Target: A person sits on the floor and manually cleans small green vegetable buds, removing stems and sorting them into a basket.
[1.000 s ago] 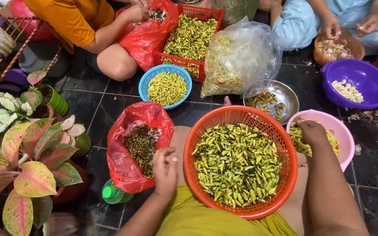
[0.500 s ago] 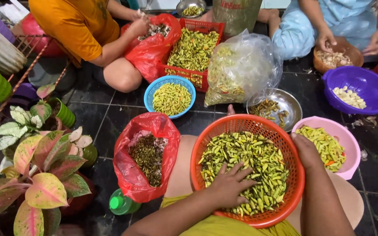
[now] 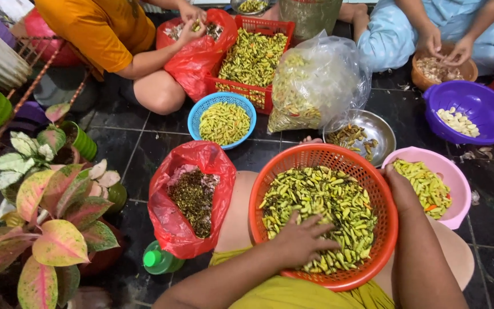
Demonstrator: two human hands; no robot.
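An orange round basket full of small green chillies rests on my lap. My left hand lies spread on the chillies at the basket's near side, fingers apart among them. My right hand rests against the basket's right rim, beside a pink bowl holding more green chillies; its fingers are hidden behind the rim. A red plastic bag with dark stems lies open to the left of my knee.
Other people sit across the dark tiled floor, working over a red crate of chillies, a red bag and a brown bowl. Between us stand a blue basket, a clear bag, a steel dish, a purple colander. Potted plants are left.
My left hand moved from the red bag's edge into the orange basket and settled on the chillies. My right hand shifted from the pink bowl to the basket's right rim.
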